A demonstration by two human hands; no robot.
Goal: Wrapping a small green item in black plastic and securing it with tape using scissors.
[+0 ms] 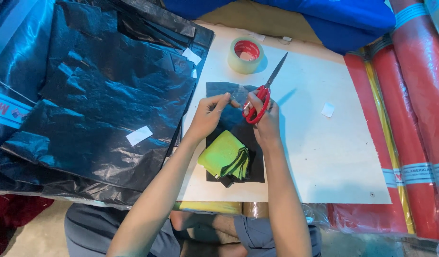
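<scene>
My right hand grips red-handled scissors, blades pointing up and away. My left hand pinches a small clear strip of tape that stretches to my right fingers. Both hands hover over a black plastic sheet lying on a white board. A folded yellow-green cloth item with black edges rests on that black sheet, just below my hands.
A roll of clear tape with a red core stands at the board's far edge. Stacked black plastic bags with white labels fill the left. Red rolls lie along the right, blue fabric at the top. A small white label lies on the board.
</scene>
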